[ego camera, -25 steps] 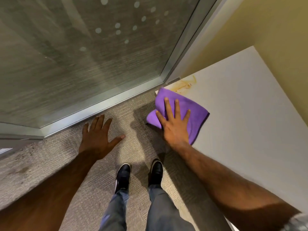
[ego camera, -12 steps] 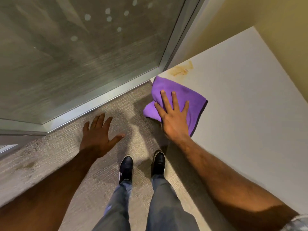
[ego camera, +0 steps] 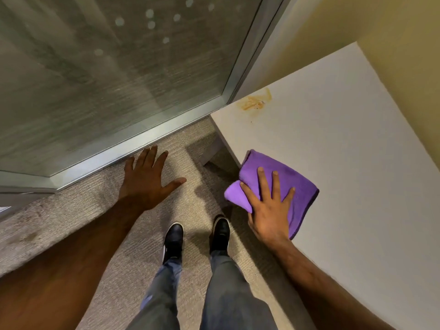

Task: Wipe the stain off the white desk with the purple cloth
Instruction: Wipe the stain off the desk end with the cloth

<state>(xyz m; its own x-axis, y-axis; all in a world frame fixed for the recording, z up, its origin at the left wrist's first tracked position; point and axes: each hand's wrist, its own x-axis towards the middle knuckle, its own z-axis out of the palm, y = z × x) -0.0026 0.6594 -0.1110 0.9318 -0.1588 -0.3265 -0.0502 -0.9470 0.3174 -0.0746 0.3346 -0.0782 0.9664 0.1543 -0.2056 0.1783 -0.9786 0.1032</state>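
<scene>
The white desk (ego camera: 345, 144) fills the right side. An orange-brown stain (ego camera: 253, 103) marks its far left corner. A folded purple cloth (ego camera: 283, 172) lies at the desk's near left edge, one corner hanging over it. My right hand (ego camera: 269, 206) presses flat on the cloth with its fingers spread, well short of the stain. My left hand (ego camera: 146, 182) hovers over the carpet to the left, fingers apart and holding nothing.
A glass wall with a metal frame (ego camera: 133, 148) runs along the left, close to the desk's corner. A yellow wall (ego camera: 404, 55) borders the desk at the right. My feet (ego camera: 197, 236) stand on grey carpet beside the desk edge.
The cloth and my right hand have slid back along the desk edge, away from the stain. More bare desk now lies between them. My left hand stays spread over the carpet.
</scene>
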